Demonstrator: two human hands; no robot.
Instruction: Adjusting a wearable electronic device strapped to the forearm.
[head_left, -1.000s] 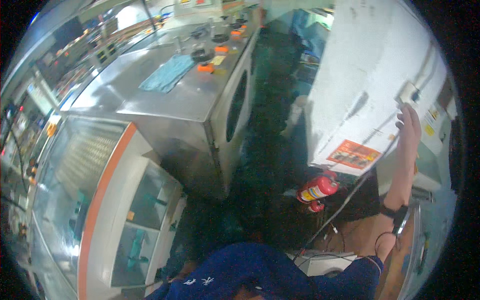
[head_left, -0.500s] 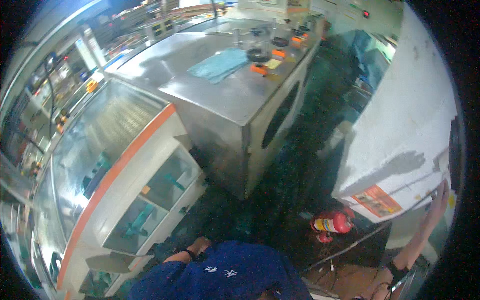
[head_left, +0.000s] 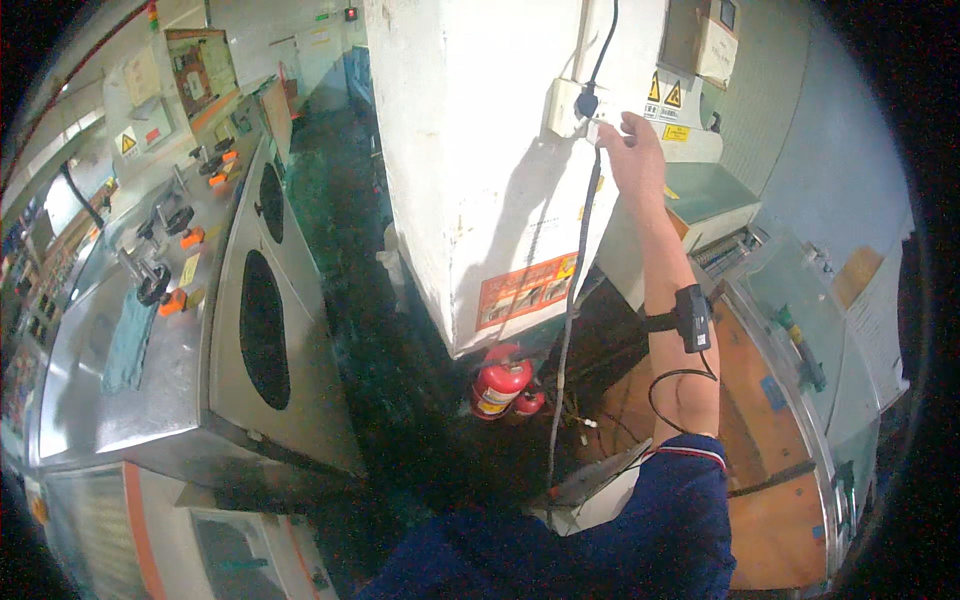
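Note:
My right hand [head_left: 637,158] is raised to a white wall socket [head_left: 563,108] on the white pillar. Its fingers are bent and drawn together at the socket's right edge, over the top end of a dark hanging cable [head_left: 570,340]. What they pinch is too small to make out. Just left of the fingertips, a black plug [head_left: 588,103] sits in the socket, with its cord running upward. A black strapped device [head_left: 690,318] with a thin wire is on my right forearm. My left hand is out of view.
Two red fire extinguishers [head_left: 502,385] stand at the foot of the white pillar [head_left: 470,150]. A metal-topped machine [head_left: 170,400] with black knobs lies to the left. On the right is a glass-covered machine [head_left: 790,300] beside brown panels [head_left: 770,440]. Loose wires lie near the extinguishers.
My view has swung right, bringing the pillar and socket to the middle. My right hand, earlier at the right rim beside the pillar, now shows plainly at the socket. My left hand has left view.

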